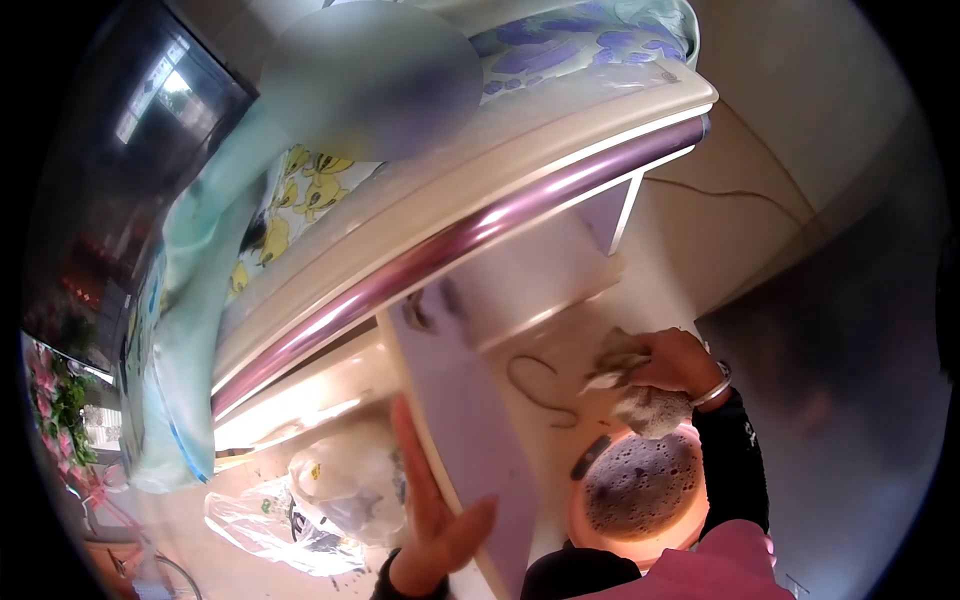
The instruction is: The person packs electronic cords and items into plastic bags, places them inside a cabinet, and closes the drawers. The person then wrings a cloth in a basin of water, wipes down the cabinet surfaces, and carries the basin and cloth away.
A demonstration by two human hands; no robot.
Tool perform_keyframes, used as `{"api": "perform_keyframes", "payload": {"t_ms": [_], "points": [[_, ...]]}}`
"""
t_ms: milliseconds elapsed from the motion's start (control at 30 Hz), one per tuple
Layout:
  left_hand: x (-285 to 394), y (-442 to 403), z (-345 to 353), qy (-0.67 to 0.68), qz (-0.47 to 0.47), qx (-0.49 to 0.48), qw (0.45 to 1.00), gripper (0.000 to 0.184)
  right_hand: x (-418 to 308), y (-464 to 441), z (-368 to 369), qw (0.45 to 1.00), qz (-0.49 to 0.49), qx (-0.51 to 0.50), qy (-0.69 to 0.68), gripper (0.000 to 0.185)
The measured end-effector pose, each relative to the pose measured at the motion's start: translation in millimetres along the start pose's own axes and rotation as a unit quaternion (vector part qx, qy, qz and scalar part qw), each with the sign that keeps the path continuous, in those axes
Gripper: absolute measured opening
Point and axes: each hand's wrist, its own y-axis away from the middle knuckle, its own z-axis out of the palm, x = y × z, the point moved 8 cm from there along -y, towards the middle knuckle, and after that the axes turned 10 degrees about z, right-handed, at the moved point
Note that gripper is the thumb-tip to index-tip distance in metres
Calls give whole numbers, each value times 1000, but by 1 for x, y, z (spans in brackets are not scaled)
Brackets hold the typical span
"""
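Observation:
My right hand (682, 364) is closed around a damp, crumpled grey rag (617, 360), part of which hangs below the fingers. Just under it stands an orange basin (690, 520) of dark, foamy water. On the other side, my left hand (440, 530) straddles the cream edge of an upright purple panel (475, 430). Its fingers lie along the left face and the thumb reaches over the purple face. The panel stands out from beneath a cream piece of furniture (560, 150) with a shiny purple trim strip.
Left of the panel, clear and white plastic bags (300, 520) lie on the floor. A thin curved cord (540, 385) rests near the basin. Patterned cloths (580, 45) cover the furniture top. A dark screen (170, 90) and pink flowers (60, 410) are at far left.

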Motion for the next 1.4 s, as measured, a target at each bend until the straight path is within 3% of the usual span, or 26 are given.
{"api": "perform_keyframes", "payload": {"t_ms": [67, 133, 200, 267, 367, 467, 567, 733, 833, 933, 1067, 1167, 1267, 1333, 1400], "points": [[-3, 1, -1, 11, -25, 37, 999, 96, -62, 21, -35, 990, -114, 84, -1, 56], [-9, 1, -5, -31, 8, -4, 999, 96, -96, 17, -60, 968, -141, 185, -98, 49], [0, -5, 0, -74, 38, -41, 996, 95, -127, -8, -74, 905, -203, 347, -137, 45], [14, -9, 2, -115, -70, 10, 991, 108, -145, -76, -62, 900, -122, 418, 32, 55], [10, -7, 1, -127, -100, -12, 987, 107, -136, -194, -14, 930, -26, 356, 90, 50], [6, -5, 0, -122, -112, 2, 986, 107, -133, -226, 2, 932, 48, 350, 76, 47], [7, -4, -4, -117, -116, 14, 986, 107, -137, -232, 9, 931, 57, 354, 71, 45], [4, -1, -1, -111, -105, 35, 988, 107, -185, -219, 13, 939, -60, 335, 55, 40], [2, 0, -2, -113, -105, 34, 988, 108, -223, -181, 17, 920, -207, 330, 31, 37], [7, -3, -5, -143, -101, 16, 984, 109, -207, -110, 26, 878, -355, 313, 70, 34], [3, -4, -7, -152, -69, -6, 986, 109, -151, -95, 19, 902, -200, 316, 215, 34], [0, 0, -10, -136, -85, 0, 987, 109, -139, -138, -1, 909, -109, 345, 208, 32], [2, -3, -9, -162, -60, -4, 985, 109, -116, -206, 2, 915, 59, 379, 126, 28], [5, -3, -8, -176, -63, -14, 982, 108, -149, -208, 7, 897, 37, 375, 231, 31], [6, -3, -6, -191, -66, -22, 979, 108, -182, -157, 4, 929, -134, 302, 169, 35]]}}
